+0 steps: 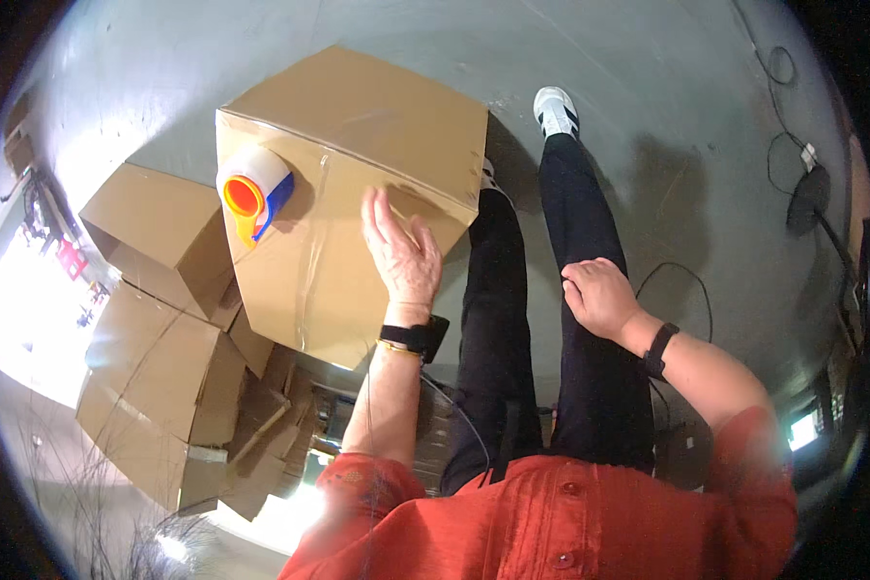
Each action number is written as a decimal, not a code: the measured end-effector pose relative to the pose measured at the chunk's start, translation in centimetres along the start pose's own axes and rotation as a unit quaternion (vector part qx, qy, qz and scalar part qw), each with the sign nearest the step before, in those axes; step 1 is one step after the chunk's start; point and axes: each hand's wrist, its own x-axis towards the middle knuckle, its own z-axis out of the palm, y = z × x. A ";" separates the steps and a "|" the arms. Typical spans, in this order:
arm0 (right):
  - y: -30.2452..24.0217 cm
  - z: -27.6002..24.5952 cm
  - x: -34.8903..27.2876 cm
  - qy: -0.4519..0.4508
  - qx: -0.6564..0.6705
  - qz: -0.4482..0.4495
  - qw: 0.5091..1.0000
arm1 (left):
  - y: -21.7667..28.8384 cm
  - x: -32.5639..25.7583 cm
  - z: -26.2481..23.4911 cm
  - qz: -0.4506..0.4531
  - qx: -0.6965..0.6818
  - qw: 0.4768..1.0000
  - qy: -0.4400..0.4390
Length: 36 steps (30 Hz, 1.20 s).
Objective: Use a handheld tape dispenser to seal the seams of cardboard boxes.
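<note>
My left hand (401, 256) is open, its fingers stretched out over the near right part of a large closed cardboard box (358, 111). Whether the palm touches the cardboard I cannot tell. A strip of clear tape runs along the box's top. On the left of that top stands a tape dispenser (245, 196) with a wide white roll, an orange core and handle, and a blue part. My right hand (599, 295) rests on my right leg in black trousers (585, 208), its fingers curled in and nothing visible in them.
Further cardboard boxes (155, 358) and folded cardboard pieces (261, 435) lie to the left and near left. A black cable (771, 126) runs along the grey floor (657, 87) at the right, beside a dark round base (808, 201). My white shoe (555, 111) stands right of the large box.
</note>
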 end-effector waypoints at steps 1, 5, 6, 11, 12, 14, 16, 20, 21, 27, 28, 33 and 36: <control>0.1 0.4 -0.3 0.004 0.005 0.004 1.000 | 0.2 -1.1 0.2 -0.027 -0.024 0.999 -0.028; 0.1 2.9 -0.9 0.021 0.047 0.038 0.998 | 1.7 -2.2 1.0 -0.043 -0.068 0.984 -0.158; -0.1 4.0 -1.0 0.022 0.062 0.070 0.995 | 1.7 -2.1 1.2 -0.033 -0.068 0.982 -0.173; -1.9 9.3 0.6 0.091 0.274 0.152 0.945 | -0.3 -1.6 3.7 -0.018 -0.028 0.981 -0.193; -1.9 10.8 1.2 0.107 0.303 0.154 0.934 | 0.2 -1.5 3.6 -0.011 -0.033 0.979 -0.201; -2.0 14.1 2.9 0.134 0.357 0.147 0.913 | 0.0 -1.1 3.7 -0.007 -0.045 0.974 -0.221; -2.8 14.4 4.9 0.071 0.408 0.216 0.884 | -0.4 -0.7 3.6 0.013 -0.028 0.976 -0.215; -3.2 17.2 6.5 0.065 0.500 0.236 0.830 | -0.5 -0.9 3.2 0.004 -0.012 0.966 -0.259; -3.4 18.0 7.3 0.068 0.505 0.233 0.828 | -0.8 -0.8 3.2 0.020 -0.027 0.968 -0.247; -6.3 17.6 11.5 0.172 0.469 0.173 0.849 | -1.7 -0.5 3.3 0.022 -0.038 0.966 -0.254; -6.7 17.2 12.1 0.181 0.460 0.154 0.856 | -2.1 -0.5 3.2 0.039 -0.032 0.966 -0.255; -8.1 17.2 15.0 0.244 0.523 0.114 0.809 | -2.1 -0.8 3.8 0.065 -0.068 0.969 -0.229; -6.4 15.4 13.5 0.138 0.523 0.078 0.837 | -3.0 -0.9 4.2 0.041 -0.069 0.967 -0.241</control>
